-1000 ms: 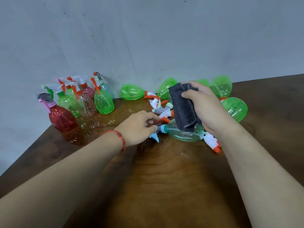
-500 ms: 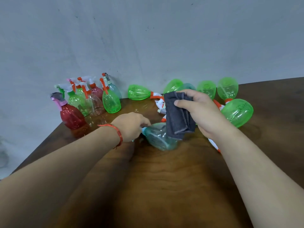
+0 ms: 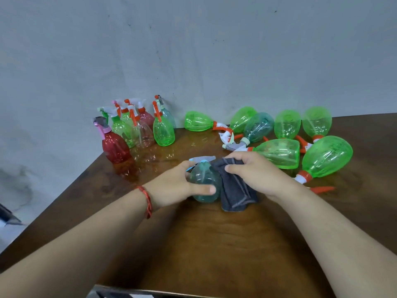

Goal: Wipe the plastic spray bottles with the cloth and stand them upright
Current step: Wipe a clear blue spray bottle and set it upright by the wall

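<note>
Teal spray bottle (image 3: 204, 186) gripped by left hand (image 3: 171, 188), cloth (image 3: 235, 190) in right hand (image 3: 255, 176)

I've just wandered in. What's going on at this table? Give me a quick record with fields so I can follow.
Left hand: grips the teal bottle around its body
Right hand: presses the dark cloth against that bottle's side
Standing bottles: a cluster at the back left by the wall, red, green and clear
Lying bottles: mostly green, on their sides at the back right
Surface: brown wooden table
Stage: one bottle being wiped; the lying ones not yet stood up
</note>
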{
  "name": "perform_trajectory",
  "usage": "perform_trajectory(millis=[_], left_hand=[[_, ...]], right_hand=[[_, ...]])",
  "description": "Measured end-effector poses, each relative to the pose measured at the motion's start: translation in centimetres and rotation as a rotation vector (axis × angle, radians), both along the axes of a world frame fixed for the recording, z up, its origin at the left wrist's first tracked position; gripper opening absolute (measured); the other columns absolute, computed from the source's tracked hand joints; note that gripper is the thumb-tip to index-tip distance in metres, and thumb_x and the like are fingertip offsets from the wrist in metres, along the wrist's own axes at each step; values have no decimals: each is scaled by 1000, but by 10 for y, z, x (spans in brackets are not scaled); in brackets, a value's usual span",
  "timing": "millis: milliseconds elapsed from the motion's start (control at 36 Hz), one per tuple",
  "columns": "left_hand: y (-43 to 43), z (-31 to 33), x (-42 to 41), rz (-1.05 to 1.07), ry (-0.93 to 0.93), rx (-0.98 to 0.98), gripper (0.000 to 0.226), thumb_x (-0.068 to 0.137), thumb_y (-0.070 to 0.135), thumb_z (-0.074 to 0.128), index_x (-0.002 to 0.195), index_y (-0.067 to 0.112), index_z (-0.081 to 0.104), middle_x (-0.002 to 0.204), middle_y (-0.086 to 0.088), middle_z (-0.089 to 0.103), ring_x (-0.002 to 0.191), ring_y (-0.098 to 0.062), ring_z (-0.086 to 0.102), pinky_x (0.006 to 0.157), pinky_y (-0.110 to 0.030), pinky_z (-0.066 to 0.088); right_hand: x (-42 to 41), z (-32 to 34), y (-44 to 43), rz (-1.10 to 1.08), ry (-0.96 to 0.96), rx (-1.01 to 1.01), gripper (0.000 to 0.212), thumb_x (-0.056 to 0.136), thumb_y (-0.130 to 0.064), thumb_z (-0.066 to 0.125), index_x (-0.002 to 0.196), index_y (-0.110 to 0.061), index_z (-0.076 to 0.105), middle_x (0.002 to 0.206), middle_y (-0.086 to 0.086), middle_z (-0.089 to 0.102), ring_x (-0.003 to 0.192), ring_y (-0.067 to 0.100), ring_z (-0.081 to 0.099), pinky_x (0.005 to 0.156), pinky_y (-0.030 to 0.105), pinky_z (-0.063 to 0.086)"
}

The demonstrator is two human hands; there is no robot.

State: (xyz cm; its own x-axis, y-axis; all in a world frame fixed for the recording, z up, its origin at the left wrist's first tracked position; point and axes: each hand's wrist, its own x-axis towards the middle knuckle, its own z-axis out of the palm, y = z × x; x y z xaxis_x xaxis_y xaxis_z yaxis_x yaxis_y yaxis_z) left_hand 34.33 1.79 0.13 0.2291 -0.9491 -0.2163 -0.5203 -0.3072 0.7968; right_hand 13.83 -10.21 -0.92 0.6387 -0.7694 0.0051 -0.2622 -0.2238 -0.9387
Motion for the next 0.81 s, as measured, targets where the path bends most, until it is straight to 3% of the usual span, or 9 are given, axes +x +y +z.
perform_trajectory(millis=[56, 111, 222, 306, 444, 583, 667, 750, 806], left_hand=[[-4, -8, 5, 15, 37, -42, 95, 58, 46, 102, 139, 38, 53, 112, 14, 81, 106, -7, 77, 106, -40, 57], [-5, -15, 7, 47, 23, -128, 105, 50, 52, 104, 140, 34, 54, 118, 9, 79, 108, -11, 77, 109, -45, 56], [-2, -16, 7, 64, -75, -351, 109, 59, 44, 105, 150, 40, 46, 134, 14, 61, 110, 6, 66, 99, -14, 52], [-5, -18, 11, 10, -5, -449, 104, 58, 50, 105, 147, 48, 50, 142, 11, 62, 129, -6, 64, 110, -29, 52], [-9, -28, 2, -56, 338, -478, 96, 73, -2, 90, 154, 21, 45, 137, -3, 71, 123, -23, 71, 97, -33, 58], [-18, -28, -3, -61, 283, -548, 98, 71, 1, 95, 150, 22, 42, 140, 0, 65, 124, -22, 69, 99, -35, 59], [-25, -25, -3, -134, 102, -582, 105, 72, 1, 98, 153, 27, 37, 144, 18, 58, 132, -16, 65, 109, -33, 54], [-31, -24, -3, -226, -57, -601, 113, 70, 12, 101, 157, 32, 32, 147, 20, 55, 134, -13, 63, 114, -30, 49], [-34, -28, -4, -281, -110, -615, 118, 70, 17, 102, 161, 32, 28, 149, 18, 53, 136, -14, 61, 113, -26, 48]], right_hand=[[3, -2, 2, 9, -43, 84, 17, 103, -14, 66, 106, -22, 80, 102, -2, 82, 98, 18, 78, 102, 47, 58], [4, -2, 4, -1, -128, 147, 20, 103, -8, 65, 109, -19, 80, 105, 3, 82, 101, 23, 78, 102, 48, 58], [3, 5, 2, -18, -350, 259, 22, 103, -2, 61, 114, -12, 78, 106, 9, 81, 98, 25, 78, 91, 38, 62], [1, 10, 3, 8, -465, 324, 21, 105, -3, 59, 117, -9, 75, 105, 8, 81, 93, 19, 77, 79, 29, 62], [-1, 10, 0, 11, -525, 336, 23, 105, -3, 59, 125, -4, 71, 113, 13, 78, 102, 22, 75, 87, 31, 62], [-4, 9, -7, -4, -514, 339, 23, 105, -4, 59, 124, -6, 73, 118, 16, 78, 108, 28, 75, 96, 39, 61], [-4, 8, -13, -189, -435, 59, 24, 103, -5, 63, 113, -21, 78, 107, -1, 81, 104, 18, 76, 94, 39, 61], [-4, 8, -13, -415, -343, -392, 31, 102, -7, 67, 110, -36, 77, 102, -23, 76, 98, -4, 70, 85, 17, 51], [-4, 10, -8, -417, -341, -567, 37, 101, -5, 67, 117, -37, 76, 107, -29, 74, 105, -9, 67, 89, 8, 46]])
